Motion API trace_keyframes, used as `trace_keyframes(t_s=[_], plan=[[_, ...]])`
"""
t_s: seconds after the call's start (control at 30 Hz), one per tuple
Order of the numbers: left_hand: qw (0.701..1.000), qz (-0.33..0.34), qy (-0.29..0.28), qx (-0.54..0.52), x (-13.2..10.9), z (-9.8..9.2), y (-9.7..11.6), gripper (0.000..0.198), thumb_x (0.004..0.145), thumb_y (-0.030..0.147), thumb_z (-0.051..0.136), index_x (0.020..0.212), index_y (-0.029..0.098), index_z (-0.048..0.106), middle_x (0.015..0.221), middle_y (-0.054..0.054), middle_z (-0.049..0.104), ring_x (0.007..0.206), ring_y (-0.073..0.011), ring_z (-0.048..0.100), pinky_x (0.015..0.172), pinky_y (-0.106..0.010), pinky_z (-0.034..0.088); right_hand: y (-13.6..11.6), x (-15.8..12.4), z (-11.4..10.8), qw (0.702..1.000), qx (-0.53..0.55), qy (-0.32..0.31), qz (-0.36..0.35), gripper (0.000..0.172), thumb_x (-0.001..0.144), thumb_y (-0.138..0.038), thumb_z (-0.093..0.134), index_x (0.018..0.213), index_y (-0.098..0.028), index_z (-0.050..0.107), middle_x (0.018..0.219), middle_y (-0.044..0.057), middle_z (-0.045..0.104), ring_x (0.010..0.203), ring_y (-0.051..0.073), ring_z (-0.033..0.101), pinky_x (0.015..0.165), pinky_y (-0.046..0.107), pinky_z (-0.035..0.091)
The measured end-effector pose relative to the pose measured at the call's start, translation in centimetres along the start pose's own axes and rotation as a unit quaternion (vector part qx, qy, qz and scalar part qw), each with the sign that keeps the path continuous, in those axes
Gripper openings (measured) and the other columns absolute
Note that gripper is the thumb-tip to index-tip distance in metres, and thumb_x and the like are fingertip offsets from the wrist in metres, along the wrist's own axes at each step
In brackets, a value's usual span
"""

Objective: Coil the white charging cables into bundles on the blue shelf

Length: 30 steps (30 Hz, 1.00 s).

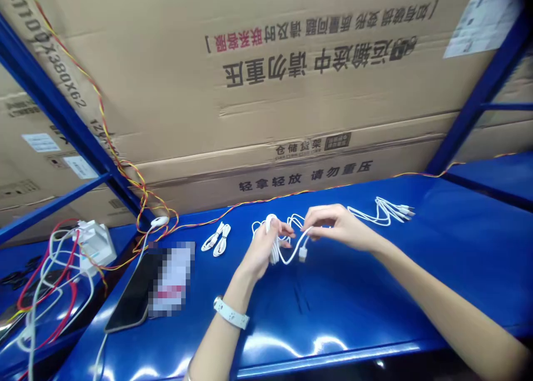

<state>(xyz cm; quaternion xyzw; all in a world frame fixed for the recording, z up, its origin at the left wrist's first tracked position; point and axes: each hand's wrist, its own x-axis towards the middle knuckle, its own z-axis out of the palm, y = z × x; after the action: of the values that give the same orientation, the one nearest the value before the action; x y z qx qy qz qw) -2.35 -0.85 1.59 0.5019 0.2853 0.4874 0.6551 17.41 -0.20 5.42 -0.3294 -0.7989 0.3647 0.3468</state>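
My left hand (266, 242) is closed around a coiled bundle of white cable (272, 246) held just above the blue shelf surface (375, 281). My right hand (333, 225) pinches the same cable a little to the right, with a loop and a white USB plug (302, 253) hanging between the two hands. A white watch band sits on my left wrist (231, 312).
A tied white cable bundle (216, 239) lies left of my hands and loose multi-plug white cables (387, 210) lie to the right. A dark phone (135, 292) rests at the left front. Large cardboard boxes (270, 92) stand behind. Red, yellow and white wires (54, 270) tangle far left.
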Motion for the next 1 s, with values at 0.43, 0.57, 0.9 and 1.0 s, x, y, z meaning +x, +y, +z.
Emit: trace_keyframes(t_s=[0.43,0.57,0.9,1.0], plan=[[0.966,-0.093,-0.160,0.178,-0.8,1.2,-0.5,0.052,0.072,0.042,0.066,0.113,0.017,0.047,0.063,0.005,0.051,0.044,-0.0075,0.048,0.044,-0.020,0.036,0.5,0.1,2.4,0.995,-0.092,0.040,0.010,0.007,0.073,-0.017,0.056,0.074,-0.016,0.063,0.059,-0.002,0.057,0.053,0.009,0.049,0.051,0.020,0.036],[0.960,-0.111,-0.153,0.206,-0.6,0.6,-0.1,0.038,0.075,0.046,0.061,0.094,0.014,0.053,0.058,0.005,0.047,0.043,-0.0061,0.041,0.042,-0.019,0.029,0.6,0.0,2.2,0.996,-0.048,0.055,0.059,0.009,0.079,-0.025,0.052,0.078,-0.017,0.054,0.054,-0.005,0.052,0.043,0.007,0.044,0.045,0.019,0.034],[0.928,0.015,-0.070,0.365,-0.4,0.3,-1.2,0.025,0.079,0.042,0.056,0.077,0.018,0.063,0.059,0.001,0.053,0.054,-0.0135,0.044,0.054,-0.024,0.031,0.6,0.1,2.1,0.994,-0.072,-0.055,0.062,0.024,0.089,-0.041,0.043,0.089,-0.019,0.052,0.075,0.000,0.057,0.066,0.013,0.050,0.061,0.024,0.040],[0.910,0.062,-0.071,0.404,-0.6,0.3,-0.7,0.024,0.078,0.036,0.059,0.095,0.021,0.065,0.074,-0.002,0.063,0.064,-0.0181,0.051,0.062,-0.025,0.035,1.3,0.4,2.9,0.995,-0.086,-0.008,0.054,0.029,0.090,-0.043,0.040,0.082,-0.018,0.054,0.080,0.002,0.060,0.075,0.016,0.054,0.068,0.027,0.040]])
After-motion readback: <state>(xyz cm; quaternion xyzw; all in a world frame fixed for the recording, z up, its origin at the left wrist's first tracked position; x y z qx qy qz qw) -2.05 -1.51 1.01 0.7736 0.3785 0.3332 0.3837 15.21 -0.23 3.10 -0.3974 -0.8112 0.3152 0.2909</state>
